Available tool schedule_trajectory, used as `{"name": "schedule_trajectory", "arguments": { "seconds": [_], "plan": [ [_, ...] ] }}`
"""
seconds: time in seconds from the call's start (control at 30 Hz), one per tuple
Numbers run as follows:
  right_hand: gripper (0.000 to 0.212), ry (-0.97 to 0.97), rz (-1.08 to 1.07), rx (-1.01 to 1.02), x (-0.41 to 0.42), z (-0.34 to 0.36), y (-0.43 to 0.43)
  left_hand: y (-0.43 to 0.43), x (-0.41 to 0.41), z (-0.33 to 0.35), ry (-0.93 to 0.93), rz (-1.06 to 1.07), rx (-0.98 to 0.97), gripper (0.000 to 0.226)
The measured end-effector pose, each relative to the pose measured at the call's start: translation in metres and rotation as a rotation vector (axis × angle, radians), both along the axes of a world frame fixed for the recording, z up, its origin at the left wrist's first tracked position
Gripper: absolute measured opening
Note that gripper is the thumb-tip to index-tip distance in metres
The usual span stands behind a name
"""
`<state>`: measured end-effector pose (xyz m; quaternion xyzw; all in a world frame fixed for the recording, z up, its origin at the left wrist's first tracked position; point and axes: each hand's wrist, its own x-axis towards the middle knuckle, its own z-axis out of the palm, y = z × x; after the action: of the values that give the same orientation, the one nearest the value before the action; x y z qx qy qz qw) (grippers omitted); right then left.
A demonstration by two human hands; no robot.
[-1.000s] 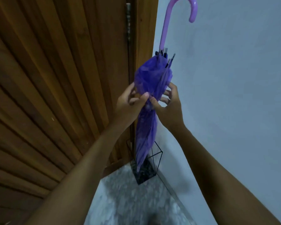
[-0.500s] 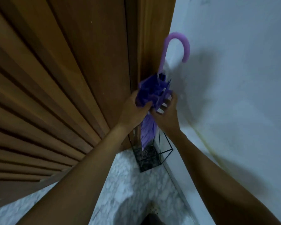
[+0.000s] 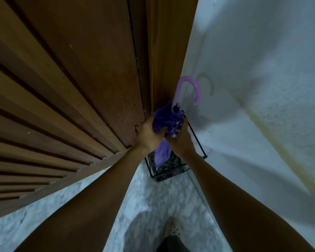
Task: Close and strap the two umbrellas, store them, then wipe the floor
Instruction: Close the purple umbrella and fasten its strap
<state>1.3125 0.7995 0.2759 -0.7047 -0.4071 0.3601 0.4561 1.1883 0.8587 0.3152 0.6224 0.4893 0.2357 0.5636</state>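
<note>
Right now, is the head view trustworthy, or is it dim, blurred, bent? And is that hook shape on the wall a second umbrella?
Head view: dim, bluish light; the wide-angle lens fans the door slats and bends the wall; the image is soft overall, with the left hand, right hand and purple umbrella slightly smeared. The hook shadow is cast by the curved handle, not a second umbrella.

A slatted wooden door (image 3: 62,91) meets a white wall (image 3: 262,84).

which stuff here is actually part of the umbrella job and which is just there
Part of the job: purple folded umbrella with lilac hooked handle, gripped by left hand and right hand; black wire umbrella stand; pale marble floor.
Just there: slatted brown wooden door; white wall.
</note>
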Motion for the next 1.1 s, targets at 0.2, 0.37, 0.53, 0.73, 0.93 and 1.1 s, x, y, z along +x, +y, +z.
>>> {"name": "schedule_trajectory", "arguments": {
  "seconds": [0.2,0.37,0.53,0.73,0.93,1.1],
  "plan": [
    [0.075,-0.017,0.011,-0.087,0.001,-0.035,0.003,0.002,0.006,-0.033,0.033,-0.029,-0.087,0.043],
    [0.076,-0.035,0.011,-0.138,0.007,-0.036,0.009,0.006,0.013,-0.045,0.061,0.005,-0.080,0.048],
    [0.086,-0.090,-0.020,-0.185,0.013,-0.009,0.001,0.006,0.011,-0.036,0.203,-0.019,-0.073,0.058],
    [0.051,-0.193,-0.061,-0.207,0.000,0.073,-0.018,-0.010,-0.017,0.041,0.269,-0.032,-0.050,0.038],
    [0.037,-0.275,0.013,-0.175,-0.052,0.197,-0.048,-0.047,-0.088,0.164,0.204,0.037,-0.058,0.041],
    [0.043,-0.336,0.202,-0.104,-0.133,0.315,-0.081,-0.100,-0.181,0.268,0.196,0.171,0.037,0.037]
  ]
}}
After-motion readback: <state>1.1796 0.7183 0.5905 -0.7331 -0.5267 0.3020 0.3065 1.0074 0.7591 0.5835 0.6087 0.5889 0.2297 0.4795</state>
